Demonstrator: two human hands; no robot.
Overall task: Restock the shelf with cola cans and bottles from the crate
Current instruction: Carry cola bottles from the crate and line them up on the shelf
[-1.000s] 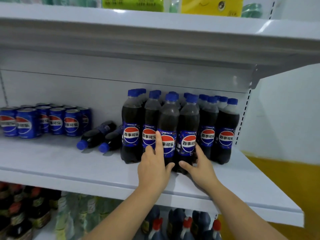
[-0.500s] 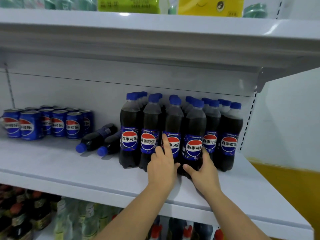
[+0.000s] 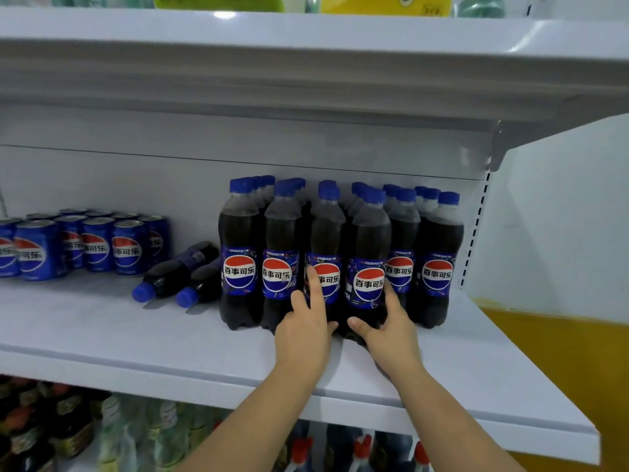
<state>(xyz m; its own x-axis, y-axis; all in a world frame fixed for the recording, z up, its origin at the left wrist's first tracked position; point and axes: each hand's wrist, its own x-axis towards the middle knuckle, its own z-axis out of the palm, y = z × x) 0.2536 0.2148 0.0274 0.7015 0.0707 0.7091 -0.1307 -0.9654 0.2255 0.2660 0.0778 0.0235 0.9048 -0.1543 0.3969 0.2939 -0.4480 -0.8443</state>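
Fingers of the right hand wrap the lower part of the fourth bottle, thumb at its foot. The left hand holds the third bottle, index finger straight up its label, the others curled beside it. Both bottles stand upright in the front row on the white shelf. It looks like squaring up that row. Next, I'd guess, the two toppled bottles between the row and the cans want standing up; the crate is out of sight.

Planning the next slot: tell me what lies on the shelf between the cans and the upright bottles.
Two cola bottles lie on their sides there, blue caps toward the front of the shelf, per the head view.
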